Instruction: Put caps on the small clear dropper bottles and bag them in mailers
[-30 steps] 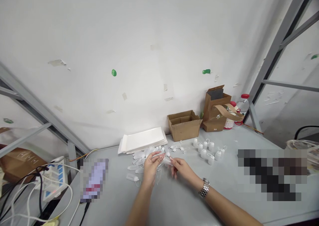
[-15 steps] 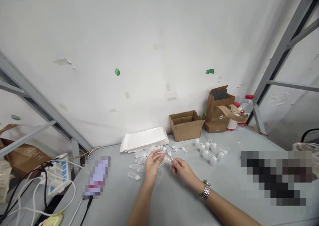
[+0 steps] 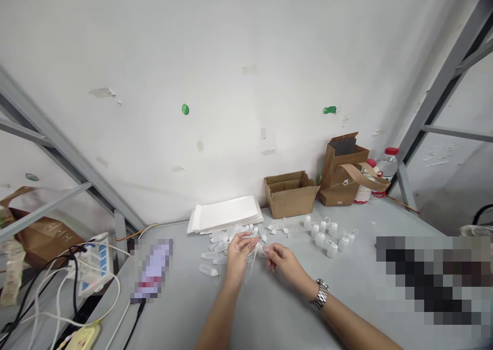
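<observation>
Both hands up front, nearly meeting, fingers curled in. Left hand point(image 3: 238, 260): thumb and fingertips pinched on 1 small translucent bottle point(image 3: 262, 250). Right hand point(image 3: 285, 263): thumb and forefinger pinched on the same bottle from 3 o'clock. Bottle sits between the 2 sets of fingertips, just over the table point(image 3: 287, 314); too small to tell which end is where. Watch point(image 3: 319, 294) on the right wrist.

Clock from the hands: bottle pile point(image 3: 220, 247) at 9 to 10, lying loose, just beside the left hand. 1 stray bottle point(image 3: 205, 270) at 8, on its side, white cap on. Caps point(image 3: 274, 230) at 1, near. 8 capped bottles point(image 3: 332, 251) upright, between 2 and 3. White packs point(image 3: 227, 212) stacked at 11. Open box point(image 3: 291, 202) at 1, paper bag point(image 3: 339, 183) at 2, by the wall. Pixelated purple item point(image 3: 154, 268) at 9, power strip point(image 3: 92, 269) beyond it.
</observation>
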Demonstrator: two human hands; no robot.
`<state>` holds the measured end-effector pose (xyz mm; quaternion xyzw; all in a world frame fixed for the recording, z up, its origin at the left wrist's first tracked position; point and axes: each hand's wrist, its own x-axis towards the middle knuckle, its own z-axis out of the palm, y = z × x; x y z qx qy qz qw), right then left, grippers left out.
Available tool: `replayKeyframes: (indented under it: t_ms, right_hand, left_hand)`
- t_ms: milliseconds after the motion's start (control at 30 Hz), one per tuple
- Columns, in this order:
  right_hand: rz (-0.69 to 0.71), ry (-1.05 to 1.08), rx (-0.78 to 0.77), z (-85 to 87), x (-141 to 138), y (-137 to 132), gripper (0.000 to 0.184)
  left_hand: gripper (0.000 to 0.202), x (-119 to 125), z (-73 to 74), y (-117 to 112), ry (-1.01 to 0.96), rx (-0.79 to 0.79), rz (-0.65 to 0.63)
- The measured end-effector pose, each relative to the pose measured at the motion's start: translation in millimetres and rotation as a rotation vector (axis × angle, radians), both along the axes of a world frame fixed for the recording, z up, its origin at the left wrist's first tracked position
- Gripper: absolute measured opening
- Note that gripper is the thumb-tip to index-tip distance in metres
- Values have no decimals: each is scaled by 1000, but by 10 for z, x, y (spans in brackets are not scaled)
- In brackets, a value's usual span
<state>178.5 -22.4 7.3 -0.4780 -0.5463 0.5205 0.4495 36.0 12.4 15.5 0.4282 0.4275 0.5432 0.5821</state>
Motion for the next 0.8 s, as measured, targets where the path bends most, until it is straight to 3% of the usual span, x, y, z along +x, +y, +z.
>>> replayKeyframes:
  t_ms: [100, 167, 300, 500, 667, 800]
  right_hand:
    - [22, 50, -36, -10, 4, 25, 44]
    - [-55, 47, -1, -24, 12, 32, 41]
    - [-221, -33, 142, -50, 43, 30, 31]
    - [-261, -118, 196, -28, 63, 9, 26]
    - [-292, -175, 253, -6, 53, -15, 21]
    - [-327, -175, 231, -5, 66, 0, 24]
  left_hand:
    - [31, 31, 3, -17, 9, 3, 5]
    - [29, 50, 2, -27, 45, 20, 12]
    - [29, 49, -10, -32, 295, 105, -17]
    - [21, 28, 28, -72, 519, 267, -46]
    - [25, 44, 99, -145, 582, 369, -80]
    - [21, 54, 88, -131, 533, 338, -42]
